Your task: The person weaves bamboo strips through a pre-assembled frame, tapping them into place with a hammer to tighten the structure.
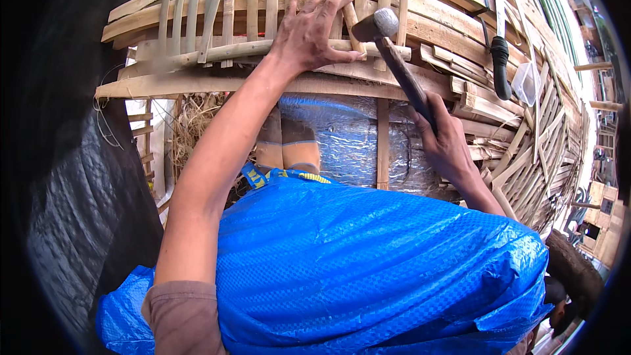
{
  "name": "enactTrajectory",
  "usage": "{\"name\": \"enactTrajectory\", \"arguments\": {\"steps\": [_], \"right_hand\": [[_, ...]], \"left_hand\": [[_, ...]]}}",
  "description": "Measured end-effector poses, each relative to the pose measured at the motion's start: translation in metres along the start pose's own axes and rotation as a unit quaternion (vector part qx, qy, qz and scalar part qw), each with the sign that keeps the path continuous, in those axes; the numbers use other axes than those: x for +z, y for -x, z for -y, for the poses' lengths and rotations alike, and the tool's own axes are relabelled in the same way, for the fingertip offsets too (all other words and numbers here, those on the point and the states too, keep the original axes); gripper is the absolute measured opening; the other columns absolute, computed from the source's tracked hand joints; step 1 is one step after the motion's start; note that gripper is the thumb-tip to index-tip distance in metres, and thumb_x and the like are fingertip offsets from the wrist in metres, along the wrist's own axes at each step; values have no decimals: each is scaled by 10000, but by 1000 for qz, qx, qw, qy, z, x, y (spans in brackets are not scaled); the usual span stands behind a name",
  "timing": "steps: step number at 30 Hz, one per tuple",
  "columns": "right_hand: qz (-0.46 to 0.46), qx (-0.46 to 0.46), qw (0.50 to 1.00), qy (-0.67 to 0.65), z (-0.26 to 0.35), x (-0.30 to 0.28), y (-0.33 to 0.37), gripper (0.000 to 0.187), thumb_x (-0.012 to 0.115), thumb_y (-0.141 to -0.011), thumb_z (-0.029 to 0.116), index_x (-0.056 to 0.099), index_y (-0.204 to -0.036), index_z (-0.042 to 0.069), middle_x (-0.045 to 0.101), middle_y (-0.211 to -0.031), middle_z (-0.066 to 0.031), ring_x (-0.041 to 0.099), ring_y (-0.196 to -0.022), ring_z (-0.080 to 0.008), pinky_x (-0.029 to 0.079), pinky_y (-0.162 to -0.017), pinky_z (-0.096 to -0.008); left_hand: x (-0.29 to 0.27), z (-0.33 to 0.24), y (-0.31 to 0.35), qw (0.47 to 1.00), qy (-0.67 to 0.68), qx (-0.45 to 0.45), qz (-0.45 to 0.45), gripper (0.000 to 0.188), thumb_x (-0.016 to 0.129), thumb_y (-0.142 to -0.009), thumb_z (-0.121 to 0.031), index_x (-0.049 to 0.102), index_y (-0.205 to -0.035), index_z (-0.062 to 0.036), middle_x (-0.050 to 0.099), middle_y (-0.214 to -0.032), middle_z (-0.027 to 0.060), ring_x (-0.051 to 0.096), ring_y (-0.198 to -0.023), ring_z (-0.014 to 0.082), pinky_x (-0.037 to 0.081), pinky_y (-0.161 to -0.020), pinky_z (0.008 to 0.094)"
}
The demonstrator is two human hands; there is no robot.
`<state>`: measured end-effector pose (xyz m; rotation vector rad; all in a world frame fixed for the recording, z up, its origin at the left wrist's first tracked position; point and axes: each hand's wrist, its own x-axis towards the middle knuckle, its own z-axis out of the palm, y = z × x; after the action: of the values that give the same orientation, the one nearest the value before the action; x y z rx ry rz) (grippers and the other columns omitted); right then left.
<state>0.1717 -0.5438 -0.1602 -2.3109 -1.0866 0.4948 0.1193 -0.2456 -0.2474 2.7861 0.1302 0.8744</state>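
Note:
My left hand [310, 34] lies with fingers spread over a row of upright bamboo slats [271, 1]. Its thumb rests on a round bamboo crosspiece [246, 48], by the lower end of a slanted slat [346, 4], and its index fingertip touches that slat higher up. My right hand [444, 138] is closed around the dark handle of a hammer [397, 66]. The hammer's metal head is just right of the slanted slat, close to my left thumb; whether it touches the wood, I cannot tell. Any nail is too small to make out.
A long knife with a black-wrapped handle [500, 59] and a clear plastic container [526, 84] lie to the right. Stacked split-bamboo strips [483, 102] are nearer. A blue woven plastic sheet [368, 256] covers my front. Dark sheeting [85, 177] hangs at the left.

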Motion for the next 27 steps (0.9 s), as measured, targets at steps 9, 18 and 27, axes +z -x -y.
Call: {"name": "enactTrajectory", "arguments": {"steps": [9, 18, 27], "right_hand": [[-102, -100, 990, -15, 31, -15, -2, 305, 573, -995, 171, 482, -1270, 77, 586, -729, -181, 614, -619, -317, 460, -591, -396], [-88, -70, 994, 2, 51, -30, -15, 294, 582, -995, 158, 512, -1268, 76, 610, -762, -130, 582, -626, -229, 454, -599, -357], [-31, -7, 999, 5, 10, -3, -15, 272, 576, -987, 170, 474, -1216, 65, 567, -678, -236, 602, -580, -378, 423, -548, -458]], "left_hand": [[-1, 5, 7, 1000, -2, -22, 6, 1029, 754, -642, -728, 435, -1423, -139, 514, -1422, 104, 428, -1379, 301, 216, -1168, 614], [-4, 7, 9, 999, -9, -28, 12, 1027, 779, -628, -705, 441, -1428, -155, 512, -1425, 94, 440, -1357, 326, 234, -1157, 610], [8, 11, 8, 999, -30, -11, -12, 1074, 714, -610, -806, 422, -1448, -201, 543, -1400, 145, 409, -1385, 372, 205, -1167, 649]]}}
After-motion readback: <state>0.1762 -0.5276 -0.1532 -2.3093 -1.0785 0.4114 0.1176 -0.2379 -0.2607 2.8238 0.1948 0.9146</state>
